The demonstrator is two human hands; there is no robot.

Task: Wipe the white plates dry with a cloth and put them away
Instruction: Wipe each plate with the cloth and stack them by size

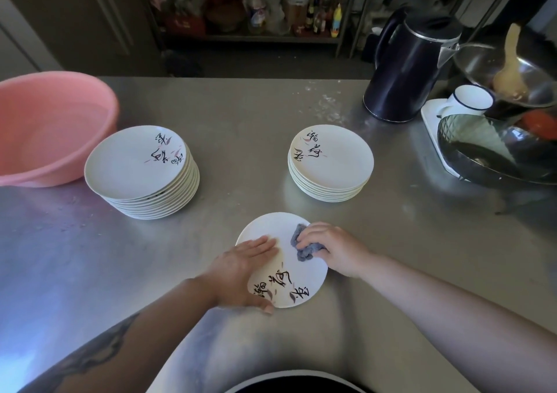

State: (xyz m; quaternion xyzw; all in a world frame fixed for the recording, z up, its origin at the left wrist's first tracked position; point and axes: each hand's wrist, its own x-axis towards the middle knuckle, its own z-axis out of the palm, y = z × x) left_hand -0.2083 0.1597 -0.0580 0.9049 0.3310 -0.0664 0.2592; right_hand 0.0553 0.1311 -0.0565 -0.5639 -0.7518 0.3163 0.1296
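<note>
Head view. One entry, steel counter (271, 115).

Item: white plate (289, 275), single, lying flat at the near middle of the counter, face up. Round, so no long axis; its brushwork lettering sits at the near edge, toward the person.

Left hand (241, 275): fingers straight, laid flat on the plate's left part, thumb hooked at the near rim. Steadying, not gripping.

Right hand (328, 248): fingers curled round a bunched grey cloth (301, 246), pressing it on the plate's far right area.

Relation: the unwiped-looking span, judged, lies left and near of the cloth, between the two hands; the right hand is the one to sweep toward it, and the left hand may need to shift.

Left stack of plates (141, 172): taller, beside the pink basin (54, 127), lettering to the far right.

Right stack of plates (331, 163): shorter, far right of the plate in hand, nearer the right hand; lettering to the far left. Which stack is dried cannot be told.

Also present: black kettle (404, 70), dish rack with pans (497, 145).
</note>
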